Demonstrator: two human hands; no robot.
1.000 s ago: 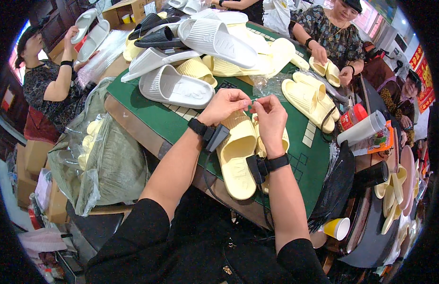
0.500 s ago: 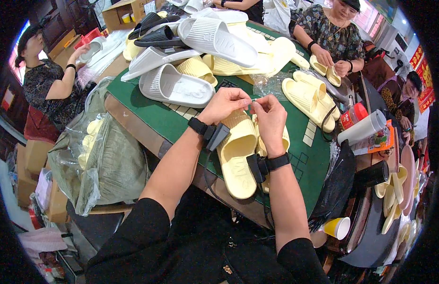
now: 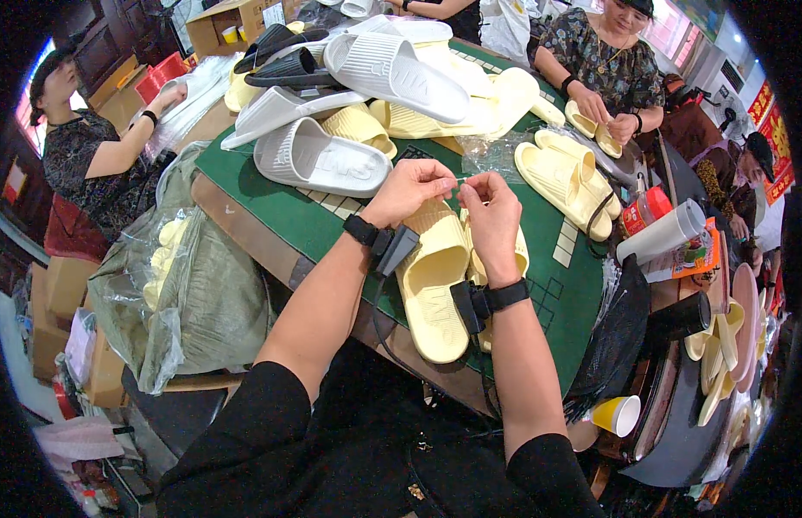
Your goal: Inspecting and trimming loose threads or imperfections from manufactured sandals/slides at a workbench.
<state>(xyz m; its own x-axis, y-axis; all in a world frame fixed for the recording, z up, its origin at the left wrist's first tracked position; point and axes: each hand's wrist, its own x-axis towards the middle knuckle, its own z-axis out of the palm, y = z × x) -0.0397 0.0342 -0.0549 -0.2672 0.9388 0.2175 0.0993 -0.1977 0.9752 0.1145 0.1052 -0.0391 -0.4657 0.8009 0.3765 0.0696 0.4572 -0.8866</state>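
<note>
Pinched closed at thumb and fingertips in left grip [image 3: 407,192] and right grip [image 3: 494,216], nearly meeting; cannot tell about anything held, too small. Poised above yellow slippers [image 3: 434,321], set side by side at the counter's [image 3: 280,226] near edge. Seen toward its left corner: grey slipper [image 3: 353,166], just beyond left grip.

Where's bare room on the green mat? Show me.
Bare mat shows between the near grey slide sandal and the brown table edge, and between the right forearm and black mesh bag. Crowded: the far sandal pile and the front, where yellow slide sandals lie.
</note>
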